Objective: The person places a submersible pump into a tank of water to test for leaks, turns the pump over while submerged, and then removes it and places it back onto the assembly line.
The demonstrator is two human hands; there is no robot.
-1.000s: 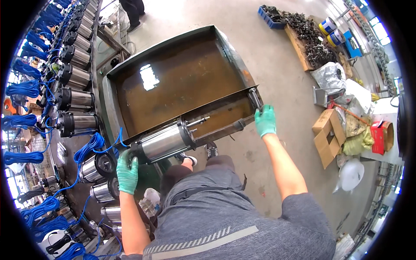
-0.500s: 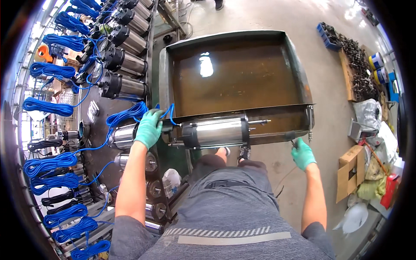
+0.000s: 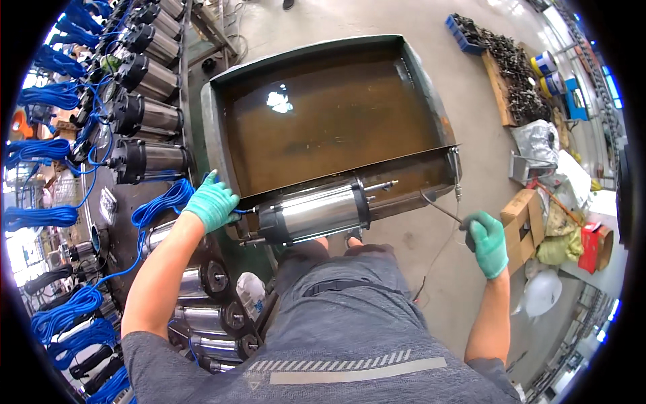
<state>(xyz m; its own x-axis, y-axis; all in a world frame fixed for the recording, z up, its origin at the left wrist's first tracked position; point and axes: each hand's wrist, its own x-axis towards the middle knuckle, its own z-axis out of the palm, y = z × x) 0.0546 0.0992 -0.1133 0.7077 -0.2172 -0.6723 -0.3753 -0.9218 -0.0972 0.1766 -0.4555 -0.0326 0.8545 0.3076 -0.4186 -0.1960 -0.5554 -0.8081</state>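
Observation:
A shiny steel cylindrical motor [image 3: 316, 214] with a black end cap lies across the near side of a metal tank [image 3: 214, 128] of brownish liquid. At its left end my left hand [image 3: 212, 203], in a green glove, is closed round the blue cable [image 3: 243, 211] where it meets the end cap. More of that cable lies in a bundled coil [image 3: 163, 202] just beyond the hand. To the right of the tank my right hand [image 3: 487, 244], also gloved in green, grips a thin dark hooked rod [image 3: 441, 207]. The rod's bent tip is by the tank's right front corner, apart from the motor.
Several similar motors [image 3: 151, 160] with blue cable coils line the bench at left. More motors [image 3: 212, 315] stand below my left arm. A cardboard box [image 3: 522, 222], bags and a red box [image 3: 593, 246] lie at right. A wooden crate [image 3: 499, 91] of dark parts is farther back.
My right hand has moved right and drawn the hooked rod away from the tank's front corner. My left hand stays at the motor's cable end. The whole view has shifted and turned.

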